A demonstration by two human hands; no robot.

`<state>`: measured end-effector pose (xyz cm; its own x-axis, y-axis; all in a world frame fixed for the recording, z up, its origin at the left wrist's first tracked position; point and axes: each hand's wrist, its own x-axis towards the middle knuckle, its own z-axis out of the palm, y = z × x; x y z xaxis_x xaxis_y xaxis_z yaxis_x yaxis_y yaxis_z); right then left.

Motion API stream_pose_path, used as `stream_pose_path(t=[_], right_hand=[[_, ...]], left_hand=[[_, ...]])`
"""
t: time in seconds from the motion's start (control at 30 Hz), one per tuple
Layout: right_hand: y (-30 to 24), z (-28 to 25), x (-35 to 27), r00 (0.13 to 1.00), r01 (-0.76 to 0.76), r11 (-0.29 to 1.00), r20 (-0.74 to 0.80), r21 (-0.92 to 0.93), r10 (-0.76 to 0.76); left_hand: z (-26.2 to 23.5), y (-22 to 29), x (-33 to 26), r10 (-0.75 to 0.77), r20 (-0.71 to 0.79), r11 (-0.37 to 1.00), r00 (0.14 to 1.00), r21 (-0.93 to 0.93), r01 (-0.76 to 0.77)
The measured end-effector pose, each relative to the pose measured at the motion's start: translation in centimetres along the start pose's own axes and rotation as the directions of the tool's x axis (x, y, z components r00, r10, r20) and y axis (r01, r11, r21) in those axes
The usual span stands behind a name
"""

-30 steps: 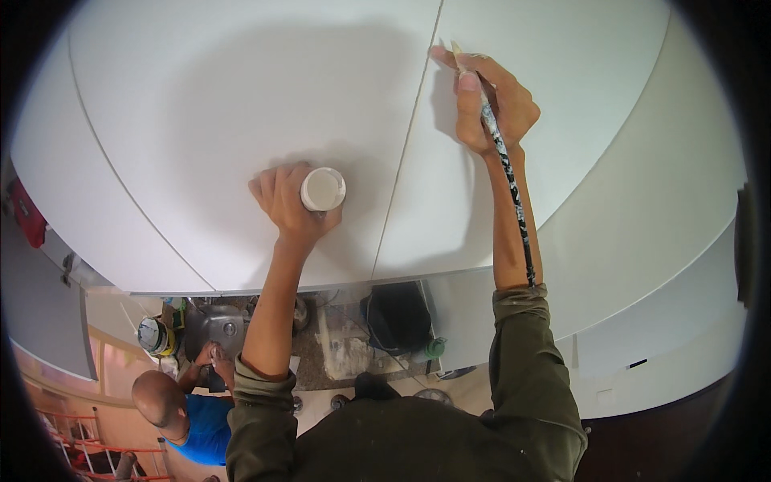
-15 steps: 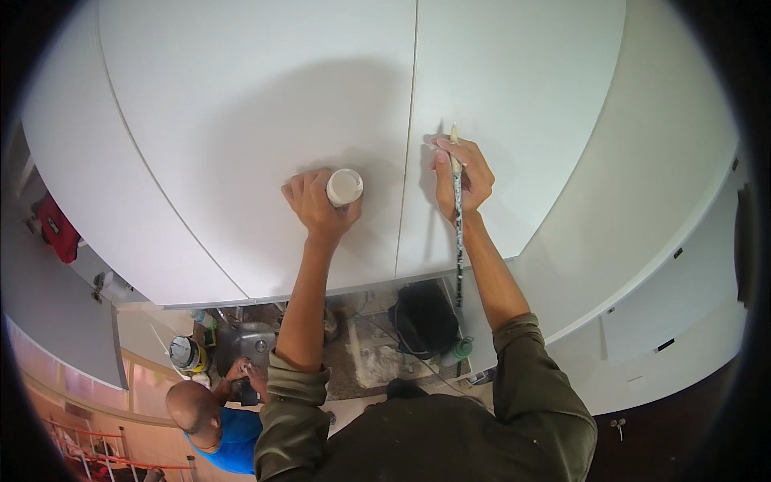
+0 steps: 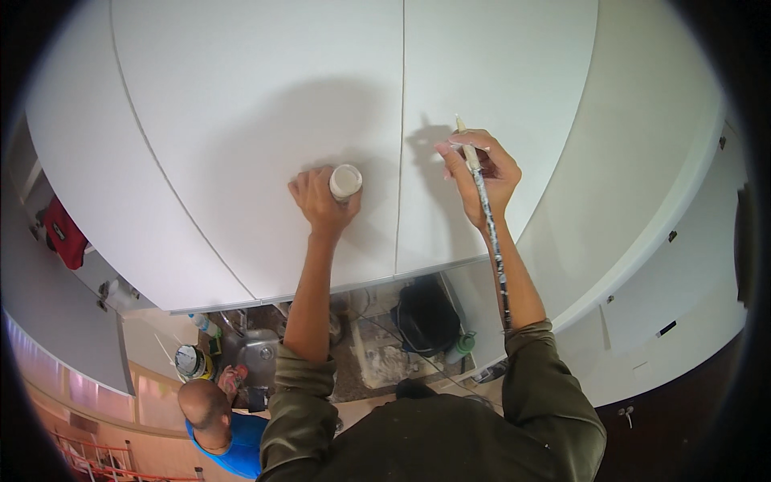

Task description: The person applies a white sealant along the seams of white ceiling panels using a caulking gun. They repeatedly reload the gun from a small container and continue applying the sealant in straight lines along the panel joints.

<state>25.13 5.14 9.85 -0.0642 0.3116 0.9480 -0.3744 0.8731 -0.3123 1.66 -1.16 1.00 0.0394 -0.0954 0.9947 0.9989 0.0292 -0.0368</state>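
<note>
The left hand (image 3: 324, 202) curls round a cup (image 3: 346, 183); if tipped, it could spill. The right hand (image 3: 490, 173), half closed, pinches a brush (image 3: 491, 225); a loose pinch could drop it. The cup is round and white; the brush, thin, black and white-spotted, reaches back past the right hand.

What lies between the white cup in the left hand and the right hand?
Between the white cup and the right hand, the head view shows only shadowed white panels, crossed by a thin seam.
</note>
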Motion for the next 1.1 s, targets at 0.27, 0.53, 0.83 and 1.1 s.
stream_pose_path(t=[0.27, 0.53, 0.83, 1.1], right_hand=[[-2.2, -1.2, -1.4, 0.994, -0.085, 0.995, 0.079, 0.043, 0.081], [-3.7, -2.8, -2.6, 0.983, -0.106, 0.993, 0.159, 0.059, 0.095], [-2.1, -1.2, -1.5, 0.912, -0.319, 0.869, 0.372, 0.379, 0.172], [-0.6, 1.7, 0.4, 0.772, -0.419, 0.899, 0.571, 0.126, 0.280]], left_hand=[[0.2, 0.0, 0.1, 0.010, -0.019, 0.999, 1.000, -0.034, -0.010], [-0.1, 0.3, 0.2, -0.019, 0.004, 1.000, 1.000, -0.007, 0.019], [0.3, 0.2, 0.2, -0.041, 0.004, 0.999, 0.999, -0.007, 0.041], [0.7, -0.6, -0.7, 0.021, -0.021, 0.998, 1.000, -0.052, -0.022]])
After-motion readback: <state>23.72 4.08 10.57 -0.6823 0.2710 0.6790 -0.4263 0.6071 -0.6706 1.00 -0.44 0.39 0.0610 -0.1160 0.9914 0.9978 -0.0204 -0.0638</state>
